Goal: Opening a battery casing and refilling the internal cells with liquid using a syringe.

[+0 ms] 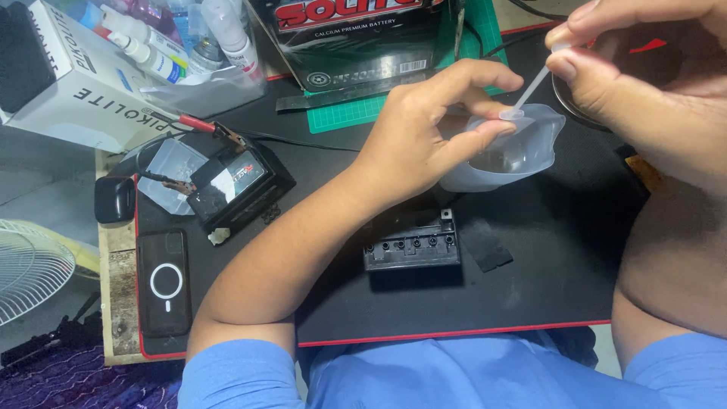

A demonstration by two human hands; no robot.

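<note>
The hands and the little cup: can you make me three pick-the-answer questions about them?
1. Where is the phone?
A. left edge of the mat
B. inside the cup
C. on the fan

2. What colour is the mat?
A. yellow
B. black, red edge
C. white

3. What does the left hand do?
A. lies flat
B. holds the clear plastic cup
C. grips the phone

Answers: 1 A, it lies at the mat's left edge. 2 B, black with a red rim. 3 B, its fingers hold the cup, while the right hand pinches a dropper into it.
</note>
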